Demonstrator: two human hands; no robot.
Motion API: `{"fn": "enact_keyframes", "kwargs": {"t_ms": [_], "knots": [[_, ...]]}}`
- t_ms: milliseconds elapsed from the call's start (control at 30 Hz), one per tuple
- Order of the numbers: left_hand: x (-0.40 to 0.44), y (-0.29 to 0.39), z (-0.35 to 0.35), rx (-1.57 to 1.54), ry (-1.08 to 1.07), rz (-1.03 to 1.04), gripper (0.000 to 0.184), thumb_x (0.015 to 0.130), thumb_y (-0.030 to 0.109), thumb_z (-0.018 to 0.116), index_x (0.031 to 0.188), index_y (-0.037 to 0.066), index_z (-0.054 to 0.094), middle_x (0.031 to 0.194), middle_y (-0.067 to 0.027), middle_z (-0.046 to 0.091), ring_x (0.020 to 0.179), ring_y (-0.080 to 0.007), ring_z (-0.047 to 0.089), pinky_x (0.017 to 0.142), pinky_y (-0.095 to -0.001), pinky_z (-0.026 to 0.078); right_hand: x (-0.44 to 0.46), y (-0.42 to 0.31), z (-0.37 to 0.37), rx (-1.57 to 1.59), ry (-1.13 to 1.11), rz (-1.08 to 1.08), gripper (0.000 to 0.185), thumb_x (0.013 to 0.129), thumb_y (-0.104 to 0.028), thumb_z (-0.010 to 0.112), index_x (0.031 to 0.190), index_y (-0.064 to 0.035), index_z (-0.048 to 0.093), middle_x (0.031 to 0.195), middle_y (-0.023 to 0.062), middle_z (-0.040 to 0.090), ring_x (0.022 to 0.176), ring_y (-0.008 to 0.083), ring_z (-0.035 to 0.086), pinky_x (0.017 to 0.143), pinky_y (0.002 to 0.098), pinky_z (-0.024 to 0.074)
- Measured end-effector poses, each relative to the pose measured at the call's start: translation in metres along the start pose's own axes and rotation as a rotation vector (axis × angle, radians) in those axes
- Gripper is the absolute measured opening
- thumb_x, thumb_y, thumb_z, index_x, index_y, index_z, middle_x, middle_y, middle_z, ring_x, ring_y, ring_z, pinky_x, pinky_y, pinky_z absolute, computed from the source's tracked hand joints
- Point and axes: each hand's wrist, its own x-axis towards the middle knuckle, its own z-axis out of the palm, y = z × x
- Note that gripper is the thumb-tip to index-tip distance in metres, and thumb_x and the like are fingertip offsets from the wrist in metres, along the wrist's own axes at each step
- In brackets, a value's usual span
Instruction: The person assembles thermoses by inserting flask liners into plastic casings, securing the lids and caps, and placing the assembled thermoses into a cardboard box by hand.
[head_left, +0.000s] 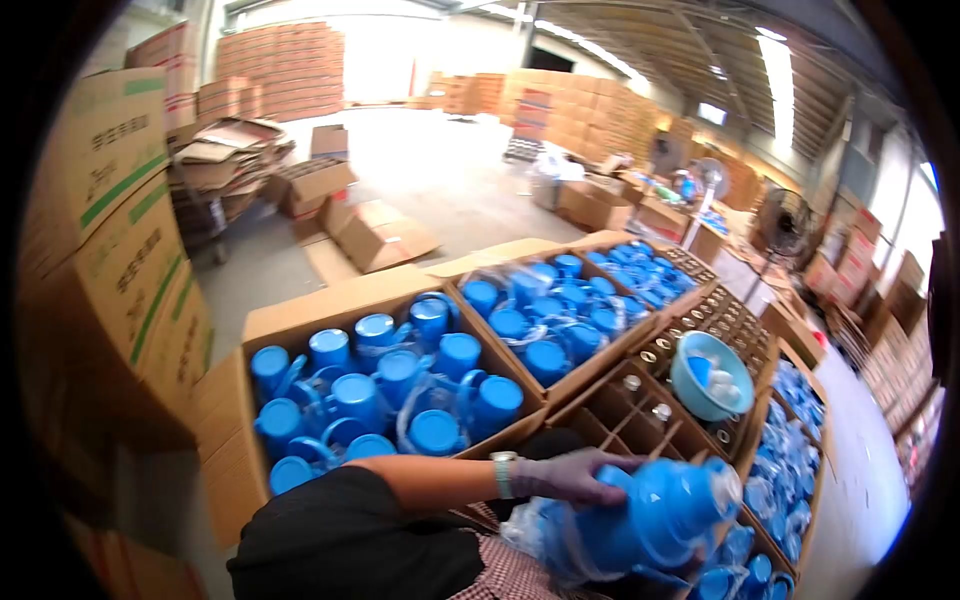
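Note:
My left hand (575, 478), in a grey-purple glove with a watch at the wrist, is wrapped round a blue thermos-like flask (655, 515). The flask lies tilted, its pale open neck toward the right and clear plastic bunched at its lower end. My right hand (700, 560) is mostly hidden under the flask's right side; its fingers cannot be made out. Just behind the flask is a divided carton (625, 410) with a few silvery tops in its cells. A light-blue bowl (710, 378) holding small white and blue parts rests on the carton beside it.
Open cartons (350, 290) of blue handled pieces (356, 397) stand in front and to the left. Another carton (800, 430) of plastic-wrapped blue pieces is on the right. Stacked boxes (120, 210) rise at the left. Flattened cardboard (375, 235) lies on the floor; fans (783, 222) stand farther back.

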Motion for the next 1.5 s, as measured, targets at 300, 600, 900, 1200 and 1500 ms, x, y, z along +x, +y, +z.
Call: {"fn": "enact_keyframes", "kwargs": {"t_ms": [300, 600, 900, 1200, 1500], "knots": [[0.042, -0.038, 0.032, 0.559, -0.456, 0.168, 0.086, 0.086, 0.043, 0.079, 0.156, 0.016, 0.037, 0.106, -0.0099, 0.068, 0.083, -0.0198, 0.064, 0.079, -0.0363, 0.054, 0.017, -0.012, 0.025, 0.059, -0.158, 0.035, 0.029, 0.097, -0.006, 0.056, 0.123, 0.002, 0.066, 0.115, 0.0173, 0.069, 0.107, 0.0292, 0.066, 0.095, 0.0384, 0.0527], [0.126, 0.024, 0.159, 0.764, -0.526, 0.775, 0.066, 0.085, 0.03, 0.077, 0.143, 0.011, 0.05, 0.112, -0.012, 0.068, 0.092, -0.0244, 0.066, 0.085, -0.0379, 0.054, -0.005, 0.006, 0.009, 0.129, -0.057, 0.11, 0.029, 0.099, -0.009, 0.056, 0.125, 0.004, 0.063, 0.119, 0.0178, 0.066, 0.109, 0.0273, 0.065, 0.096, 0.0371, 0.0527], [0.057, 0.043, 0.202, 0.876, -0.81, 1.184, 0.048, 0.085, 0.017, 0.076, 0.13, 0.007, 0.063, 0.117, -0.014, 0.068, 0.101, -0.0291, 0.068, 0.092, -0.0395, 0.055, -0.256, 0.026, -0.124, 0.183, 0.7, 0.255, 0.031, 0.102, -0.012, 0.055, 0.127, 0.006, 0.059, 0.122, 0.0183, 0.064, 0.11, 0.0253, 0.063, 0.096, 0.0359, 0.0527], [0.029, -0.031, -0.051, 1.049, 0.153, 0.25, 0.049, 0.086, -0.003, 0.066, 0.135, -0.001, 0.062, 0.121, -0.0144, 0.067, 0.11, -0.0262, 0.068, 0.096, -0.0365, 0.055, -0.422, -0.023, -0.235, -0.018, 1.235, -0.123, 0.033, 0.105, -0.014, 0.054, 0.129, 0.008, 0.056, 0.126, 0.0188, 0.062, 0.112, 0.0233, 0.062, 0.096, 0.0347, 0.0528], [0.027, -0.058, -0.071, 1.197, 0.253, 0.189, 0.056, 0.084, -0.002, 0.066, 0.139, 0.003, 0.06, 0.122, -0.0144, 0.067, 0.107, -0.0263, 0.068, 0.095, -0.0368, 0.055, -0.295, 0.01, -0.451, -0.882, 0.895, -0.245, 0.078, 0.08, -0.01, 0.083, 0.149, -0.0016, 0.047, 0.15, 0.0131, 0.052, 0.139, 0.0264, 0.048, 0.12, 0.0395, 0.0365]]}}
